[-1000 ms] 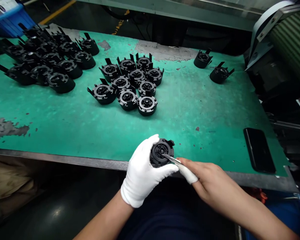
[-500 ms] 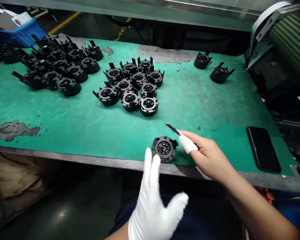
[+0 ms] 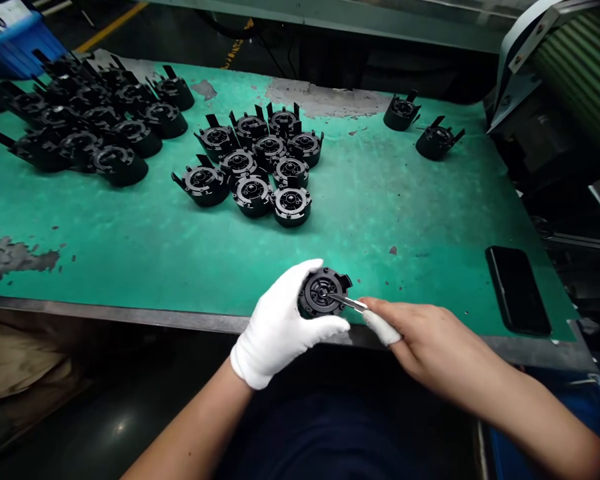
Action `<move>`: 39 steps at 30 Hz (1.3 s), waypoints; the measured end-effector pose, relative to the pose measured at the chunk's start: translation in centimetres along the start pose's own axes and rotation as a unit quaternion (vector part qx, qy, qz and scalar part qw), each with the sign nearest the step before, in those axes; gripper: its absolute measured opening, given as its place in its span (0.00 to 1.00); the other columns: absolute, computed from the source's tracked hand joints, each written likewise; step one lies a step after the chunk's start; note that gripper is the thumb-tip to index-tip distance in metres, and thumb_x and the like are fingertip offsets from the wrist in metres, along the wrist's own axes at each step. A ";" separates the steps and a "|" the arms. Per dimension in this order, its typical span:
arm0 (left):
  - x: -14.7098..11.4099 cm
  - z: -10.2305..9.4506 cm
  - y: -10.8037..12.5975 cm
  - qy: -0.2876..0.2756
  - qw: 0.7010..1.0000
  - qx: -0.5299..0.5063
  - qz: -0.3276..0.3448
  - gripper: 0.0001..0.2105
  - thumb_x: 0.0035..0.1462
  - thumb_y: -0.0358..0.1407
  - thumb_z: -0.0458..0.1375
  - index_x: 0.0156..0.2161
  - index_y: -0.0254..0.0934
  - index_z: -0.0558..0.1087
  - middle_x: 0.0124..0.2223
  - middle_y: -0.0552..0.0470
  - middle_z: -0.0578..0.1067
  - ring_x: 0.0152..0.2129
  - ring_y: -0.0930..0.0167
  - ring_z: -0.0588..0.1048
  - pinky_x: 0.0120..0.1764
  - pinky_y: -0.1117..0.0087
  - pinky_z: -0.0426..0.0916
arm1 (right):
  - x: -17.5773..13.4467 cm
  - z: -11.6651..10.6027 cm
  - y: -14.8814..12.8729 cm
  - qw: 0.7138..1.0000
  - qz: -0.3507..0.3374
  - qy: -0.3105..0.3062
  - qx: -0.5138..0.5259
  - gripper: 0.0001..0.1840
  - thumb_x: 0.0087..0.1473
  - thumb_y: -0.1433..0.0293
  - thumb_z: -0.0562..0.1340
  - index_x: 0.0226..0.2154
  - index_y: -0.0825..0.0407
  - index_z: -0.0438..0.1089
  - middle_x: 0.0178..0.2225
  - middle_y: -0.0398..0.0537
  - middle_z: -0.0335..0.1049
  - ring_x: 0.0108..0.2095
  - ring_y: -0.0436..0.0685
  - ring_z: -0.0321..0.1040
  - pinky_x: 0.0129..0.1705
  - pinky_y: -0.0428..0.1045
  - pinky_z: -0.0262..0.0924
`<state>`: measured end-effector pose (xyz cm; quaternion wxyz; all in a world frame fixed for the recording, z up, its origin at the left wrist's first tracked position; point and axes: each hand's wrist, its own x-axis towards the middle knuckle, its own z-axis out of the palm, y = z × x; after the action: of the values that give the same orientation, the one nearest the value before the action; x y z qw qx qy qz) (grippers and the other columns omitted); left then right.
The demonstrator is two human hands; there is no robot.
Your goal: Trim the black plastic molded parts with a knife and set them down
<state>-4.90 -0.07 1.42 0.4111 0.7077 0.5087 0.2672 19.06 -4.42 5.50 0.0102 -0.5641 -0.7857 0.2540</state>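
A round black plastic part (image 3: 322,293) with ribs and a raised tab rests near the front edge of the green tabletop. My left hand (image 3: 286,313), in a white glove, curls around its left side, with fingers behind and thumb in front. Bare apart from a white cover on the thumb, my right hand (image 3: 413,330) is closed on a craft knife (image 3: 353,303). The blade points left, its tip over the hub in the middle of the part; whether it touches cannot be made out. The knife's handle is mostly hidden inside the hand.
Several similar black parts (image 3: 254,190) stand grouped at mid-table, with a denser cluster (image 3: 115,163) to the left. Two more (image 3: 403,112) are at the back right. A phone (image 3: 517,290) lies on the right, and a blue bin (image 3: 23,47) is at the far left.
My left hand has moved up from below the table edge and closed around the black part. The knife has come down, its blade now over the part's centre. The view has shifted slightly.
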 end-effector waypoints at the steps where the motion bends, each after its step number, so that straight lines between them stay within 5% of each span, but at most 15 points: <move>1: -0.2 0.1 0.0 0.008 1.000 0.000 -0.003 0.43 0.44 0.50 0.73 0.63 0.43 0.63 0.63 0.46 0.70 0.60 0.58 0.70 0.65 0.55 0.64 | -0.1 0.2 -0.3 1.000 0.000 -0.008 0.011 0.26 0.64 0.72 0.51 0.61 0.48 0.67 0.53 0.52 0.77 0.47 0.65 0.78 0.47 0.60 0.74; 7: -1.0 1.3 0.3 0.078 0.997 0.010 -0.011 0.38 0.49 0.50 0.71 0.62 0.44 0.62 0.60 0.49 0.73 0.56 0.62 0.74 0.61 0.59 0.68 | -0.9 1.6 -1.8 0.996 0.012 -0.029 0.080 0.27 0.61 0.75 0.52 0.61 0.49 0.67 0.51 0.50 0.78 0.47 0.63 0.77 0.49 0.59 0.72; 14: -1.6 2.6 0.3 0.153 0.987 0.013 0.046 0.34 0.47 0.47 0.73 0.55 0.40 0.64 0.58 0.42 0.70 0.56 0.59 0.72 0.61 0.54 0.67 | -0.8 0.5 0.2 0.991 0.028 0.070 0.114 0.20 0.68 0.66 0.52 0.57 0.41 0.70 0.51 0.45 0.77 0.48 0.58 0.74 0.49 0.53 0.68; 23: -1.5 2.7 0.6 0.154 0.987 0.026 0.041 0.32 0.47 0.42 0.72 0.54 0.42 0.63 0.59 0.43 0.71 0.55 0.58 0.74 0.59 0.52 0.70 | 1.2 1.6 0.9 0.997 -0.004 0.073 -0.018 0.19 0.67 0.66 0.55 0.58 0.43 0.71 0.37 0.47 0.75 0.38 0.59 0.70 0.39 0.52 0.63; 39: -1.4 2.9 0.6 0.158 0.987 0.013 0.029 0.31 0.47 0.43 0.72 0.53 0.42 0.63 0.58 0.43 0.71 0.55 0.58 0.74 0.58 0.52 0.70 | 0.9 1.2 0.4 0.995 -0.019 0.079 -0.050 0.20 0.67 0.68 0.55 0.59 0.48 0.69 0.35 0.47 0.73 0.36 0.59 0.67 0.37 0.53 0.57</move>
<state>-2.75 -2.34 0.45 0.3084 0.6764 0.5501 0.3806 18.71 -3.99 4.05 0.0491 -0.5674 -0.8044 0.1691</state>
